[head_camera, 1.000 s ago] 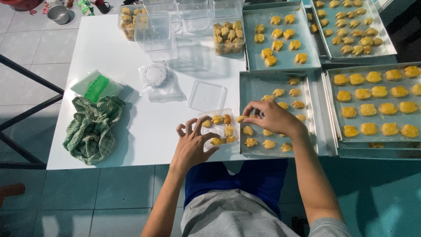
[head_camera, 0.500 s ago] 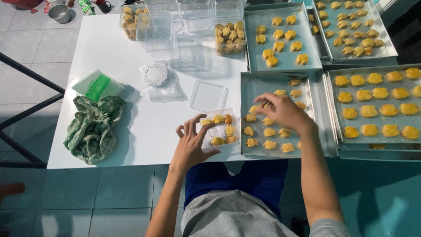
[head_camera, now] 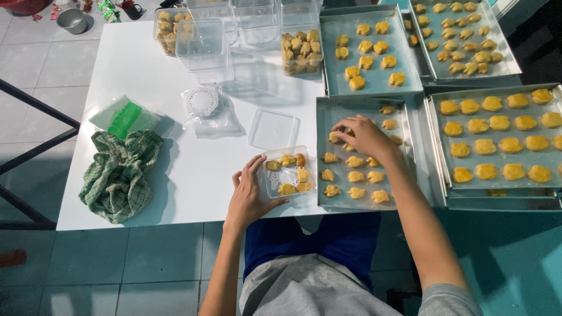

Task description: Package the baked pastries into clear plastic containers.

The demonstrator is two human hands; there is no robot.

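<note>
- Tabletop (head_camera: 175,169), white: filled cookie tubs at 12 o'clock.
- Baking tray (head_camera: 323,153), 3 o'clock: about fourteen cookies remain.
- Clear container (head_camera: 287,174), centre: roughly six cookies in, partly filled.
- Right hand (head_camera: 364,136): grip pinching a tray cookie (head_camera: 335,137).
- Left hand (head_camera: 250,196): grip released, steadying container.

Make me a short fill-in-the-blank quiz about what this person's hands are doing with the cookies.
1. The left hand steadies a clear plastic ____ partly filled with cookies.
2. The right hand reaches for a cookie on a metal ____.
3. A checked green ____ lies crumpled near the table's left edge.
4. The loose clear lid lies ____ the table.

Missing words: box; tray; cloth; on
</note>
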